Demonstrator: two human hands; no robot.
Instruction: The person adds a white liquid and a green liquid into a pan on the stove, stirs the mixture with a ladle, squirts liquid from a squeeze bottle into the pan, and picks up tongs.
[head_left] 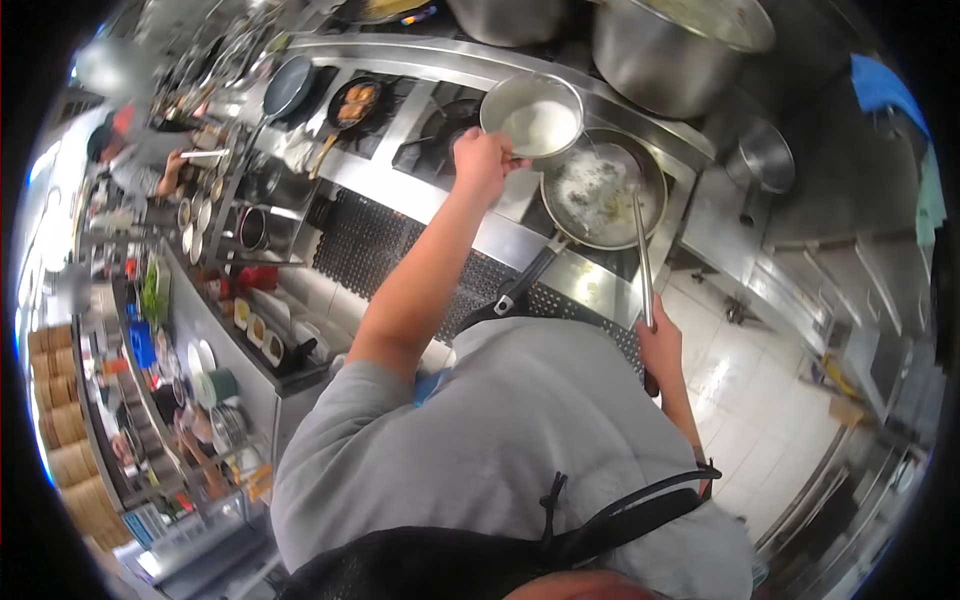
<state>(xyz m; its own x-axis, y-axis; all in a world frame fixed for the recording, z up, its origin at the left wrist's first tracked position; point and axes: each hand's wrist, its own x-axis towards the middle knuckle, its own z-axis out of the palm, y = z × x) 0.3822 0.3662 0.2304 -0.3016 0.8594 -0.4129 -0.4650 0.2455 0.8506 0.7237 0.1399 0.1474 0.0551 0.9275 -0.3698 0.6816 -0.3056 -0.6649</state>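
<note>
My left hand (482, 162) is closed on the near edge of a round metal bowl (506, 88) with white liquid (545, 128) inside. The bowl is held beside and partly over a frying pan (657, 205) on the stove. White, foamy liquid with green-brown bits (592, 188) covers part of the pan's base. Lower right, my right hand (660, 338) is wrapped round a long metal utensil (643, 250). Its far end reaches into the pan, and its kind is unclear. The pan's black handle (528, 277) points toward my body, with neither hand on it.
Large metal pots (650, 60) stand behind the pan. Left along the stove are a small skillet (356, 103) with browned food and a dark empty pan (289, 88). A metal saucepan (765, 158) sits right. A co-worker (140, 165) stands far left, beyond a counter with dishes.
</note>
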